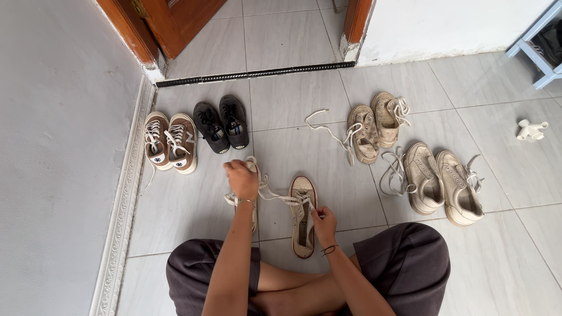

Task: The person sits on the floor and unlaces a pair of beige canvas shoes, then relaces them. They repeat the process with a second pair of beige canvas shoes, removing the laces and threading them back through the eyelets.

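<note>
I sit cross-legged on a tiled floor. A white sneaker with a red-trimmed sole [302,219] lies in front of my knees, toe pointing away. My right hand [324,222] rests on its right side, fingers pinched on the lace by the eyelets. My left hand [241,178] is raised further out and closed around the white shoelace [275,196], which stretches taut from it to the sneaker. A second white sneaker [256,202] lies mostly hidden under my left hand and forearm.
Brown sneakers [170,142] and black sneakers [222,124] stand along the left near the wall. Two pairs of worn beige sneakers [374,124] [443,182] with loose laces sit right. A white pipe fitting [530,130], a wooden door frame [132,32] and blue shelf legs [535,55] lie beyond.
</note>
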